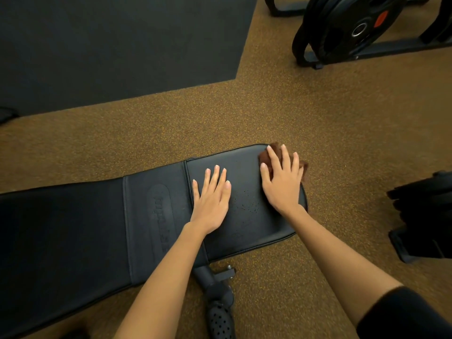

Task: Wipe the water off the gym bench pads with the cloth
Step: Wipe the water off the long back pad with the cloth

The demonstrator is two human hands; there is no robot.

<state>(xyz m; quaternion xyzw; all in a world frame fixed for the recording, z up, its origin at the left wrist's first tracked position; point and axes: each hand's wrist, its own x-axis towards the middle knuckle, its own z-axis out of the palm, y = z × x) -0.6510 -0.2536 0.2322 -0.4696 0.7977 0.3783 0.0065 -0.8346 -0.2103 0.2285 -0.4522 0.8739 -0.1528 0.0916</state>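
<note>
Under the flat right hand (282,178) lies the cloth (266,157).

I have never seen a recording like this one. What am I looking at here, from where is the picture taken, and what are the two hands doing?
There is no machine here. A person wears a camera on the head, so this single picture looks down along their own arms. Below them is a black padded gym bench: a small seat pad and, to its left, a long back pad. The left hand lies flat on the seat pad with straight fingers and holds nothing. The right hand presses a brown cloth flat against the far right corner of the same pad; the fingers are spread, not curled in a grip. Small specks, likely water drops, show on the pad between the hands. The floor is speckled brown, with weight plates on a rack at the upper right.
</note>
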